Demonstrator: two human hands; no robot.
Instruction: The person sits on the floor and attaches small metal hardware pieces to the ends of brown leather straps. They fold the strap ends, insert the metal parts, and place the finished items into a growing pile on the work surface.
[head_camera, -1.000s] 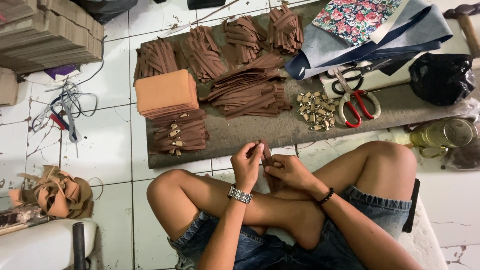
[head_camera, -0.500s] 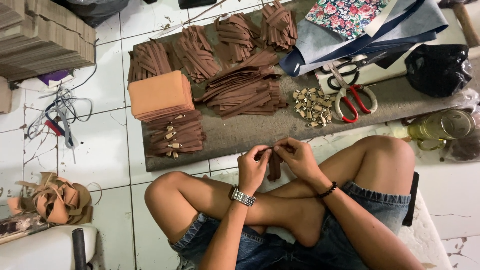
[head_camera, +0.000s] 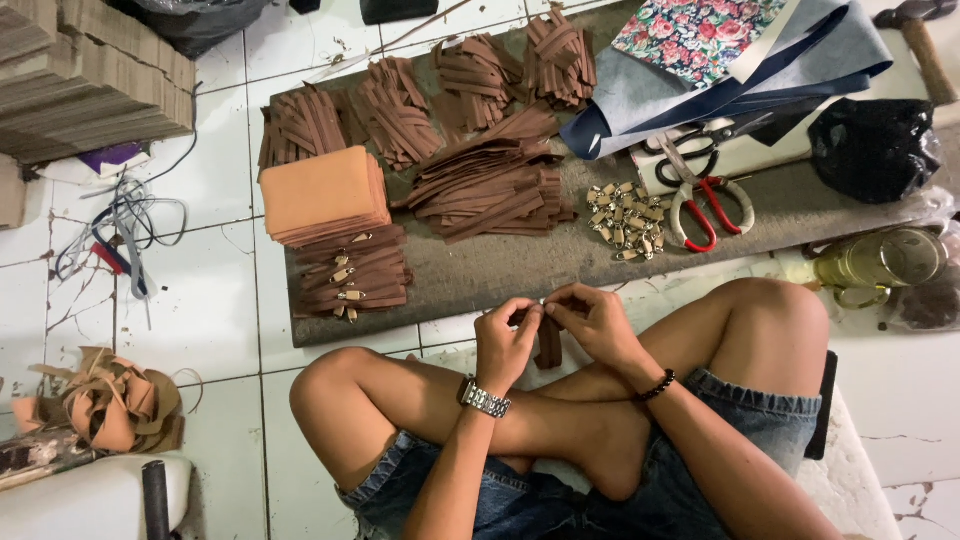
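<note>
- Brown strap (head_camera: 548, 342) sits pinched between left hand (head_camera: 507, 345) and right hand (head_camera: 598, 322), both grips narrow on it.
- Strap may slip from the fingertips; clasp pile (head_camera: 625, 220) at 12 o'clock may scatter if knocked.

A narrow brown leather strap (head_camera: 548, 340) hangs upright between the left hand (head_camera: 508, 345) and the right hand (head_camera: 597, 325), its top end pinched by the fingers (head_camera: 528, 318) of both hands; the lower end dangles free above the crossed legs. A small pale metal piece shows at the pinched top; its shape is too small to tell.
</note>
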